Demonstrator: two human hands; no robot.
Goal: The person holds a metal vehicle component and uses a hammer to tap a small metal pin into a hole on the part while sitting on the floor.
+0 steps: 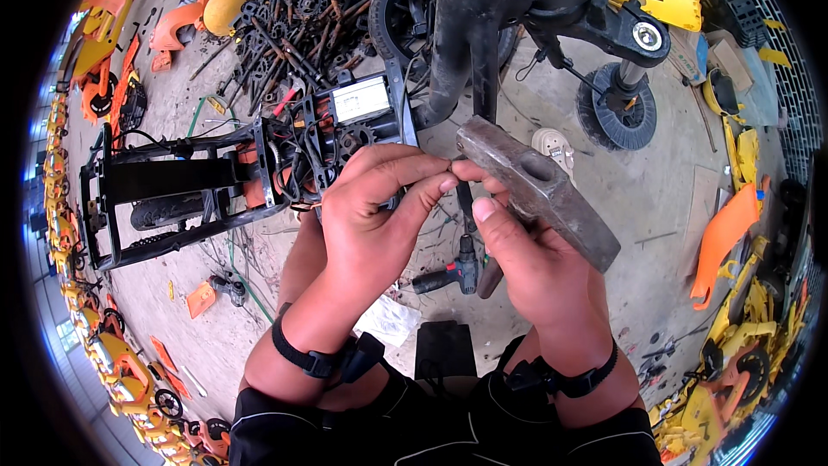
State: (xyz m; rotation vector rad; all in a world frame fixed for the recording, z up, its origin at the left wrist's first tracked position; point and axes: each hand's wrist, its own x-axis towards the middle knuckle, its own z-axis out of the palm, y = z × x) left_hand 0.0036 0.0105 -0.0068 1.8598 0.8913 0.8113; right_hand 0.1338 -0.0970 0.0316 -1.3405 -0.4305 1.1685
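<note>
Wide view down onto a grey concrete floor (660, 198), with orange and yellow vehicle parts (121, 371) strewn along the far left and right edges. On the far side, left of centre, lies a broad pile of rusty metal pieces (302, 9). In front of it, on the left, stands a black vehicle frame (168, 179) with loose wiring. At the far centre a dark metal assembly (479, 26) rises close to the camera; to its right is a round black disc (604, 125) on the floor. A curved orange panel (729, 229) lies at the right.

The person's two hands meet near the centre, a black strap on each wrist. The left hand (371, 207) is closed in a pinch, thumb and forefinger together; whatever may sit between them is too small to make out. The right hand (539, 263) grips a worn steel hammer (565, 207), its fingers curled beneath the heavy head, which slants from far left to near right above the palm. The right fingertips come up close to the left hand's pinch.

On the floor below the hands are a crumpled clear plastic bag (390, 321), a cordless drill (467, 267) and, farther off, a pale shoe (552, 147).
</note>
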